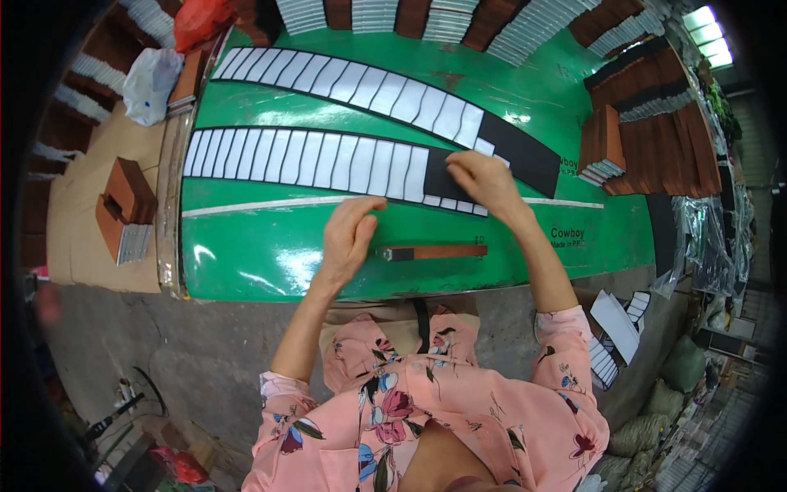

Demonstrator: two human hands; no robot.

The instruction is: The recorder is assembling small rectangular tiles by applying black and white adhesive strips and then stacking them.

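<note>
Two long fanned rows of overlapping white sheets with black borders lie on a green mat: the far row (352,82) and the near row (328,160). Each row ends at the right in a plain black panel. My right hand (489,184) is over the near row's black panel (440,170), its fingers bent in a pinch; what lies between the fingertips is hidden. Just below the near row hovers my left hand (348,239), thumb and fingers apart, holding nothing visible. A narrow reddish-brown stack (443,252) with a dark, silvery left end lies between my forearms.
Reddish-brown stacks with silvery edges line the back (492,33) and right (656,148) of the mat (262,262). At left, a cardboard-covered surface (78,238) bears another brown stack (131,205) and a white plastic bag (152,86). Loose white sheets (615,328) are low at right.
</note>
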